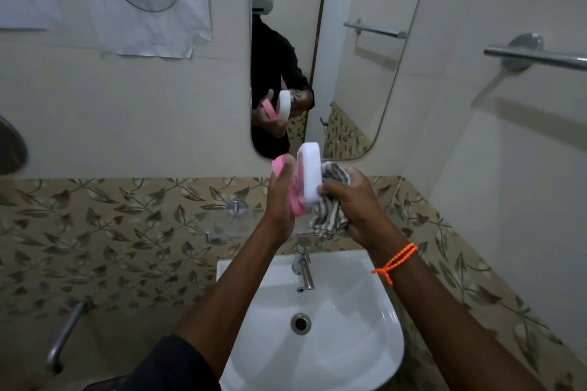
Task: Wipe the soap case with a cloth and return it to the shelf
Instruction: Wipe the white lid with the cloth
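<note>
Two hands work above the washbasin [241, 267]. Left hand [281, 197] grips the pink-and-white soap case [309, 176] on edge, exposing its white face. At three o'clock, right hand [352, 197] bunches the striped cloth [330, 216] against it, likely wiping.

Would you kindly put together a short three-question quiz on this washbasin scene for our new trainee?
1. True or false: the left hand grips the soap case.
2. What does the right hand hold? A) a sponge B) a striped cloth C) a brush
3. Fill in: the hands work above the white ____.

Key:
1. True; it holds the pink and white case open, up on edge.
2. B; the cloth is bunched against the case's white half.
3. Sink, with its tap just below the hands.
</note>
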